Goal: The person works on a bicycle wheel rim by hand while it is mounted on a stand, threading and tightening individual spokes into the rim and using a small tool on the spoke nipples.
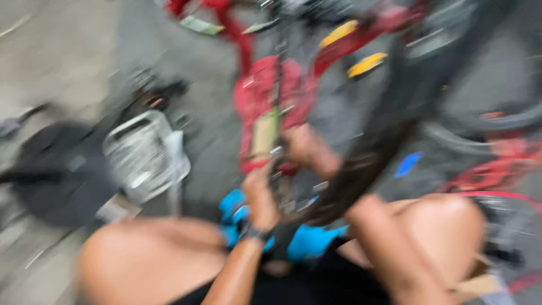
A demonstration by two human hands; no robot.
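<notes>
The view is heavily blurred by motion. A red bicycle frame (265,96) stands in front of me, with a black tyre (384,130) slanting down on its right. My left hand (259,195), with a dark band on its wrist, reaches up to the lower end of the red frame. Just right of that spot my right hand (307,149) rests against the frame, its forearm passing behind the tyre. Whether either hand grips anything is lost in the blur. My bare knees fill the bottom of the view, with blue shoes (307,240) between them.
A grey-white boxy container (141,155) and a black bag (56,169) lie on the grey floor at the left. Another red bicycle part and wheel (497,164) are at the right. Yellow pieces (367,65) show on the frame higher up.
</notes>
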